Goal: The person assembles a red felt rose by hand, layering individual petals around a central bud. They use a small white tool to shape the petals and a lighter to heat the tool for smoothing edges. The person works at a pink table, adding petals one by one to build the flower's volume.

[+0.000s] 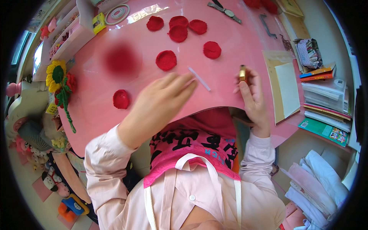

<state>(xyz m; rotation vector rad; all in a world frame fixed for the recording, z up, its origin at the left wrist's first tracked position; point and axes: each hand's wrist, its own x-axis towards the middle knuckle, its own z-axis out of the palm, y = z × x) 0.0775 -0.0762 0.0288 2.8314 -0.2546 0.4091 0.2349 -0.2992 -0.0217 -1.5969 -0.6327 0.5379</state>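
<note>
My left hand (165, 99) reaches over the pink table, fingers close together and slightly blurred; whether it holds anything is hidden. Just beyond its fingertips lies a thin white stick (199, 79). At the right, my right hand (253, 95) grips a small gold-coloured object (242, 73) with a dark top, upright between thumb and fingers. Several round red knitted or crocheted pieces lie about, one (166, 60) beyond my left hand, one (212, 50) farther right, one (121, 99) to the left, two (178, 33) overlapping at the back. A blurred red shape (122, 60) shows at the left.
A crocheted sunflower (57, 74) lies at the left edge, below a pink organizer (72, 37). At the back are a wristwatch (228, 12) and white rings (117, 14). A clipboard-like board with paper (287, 89) and stacked books (327, 106) stand right.
</note>
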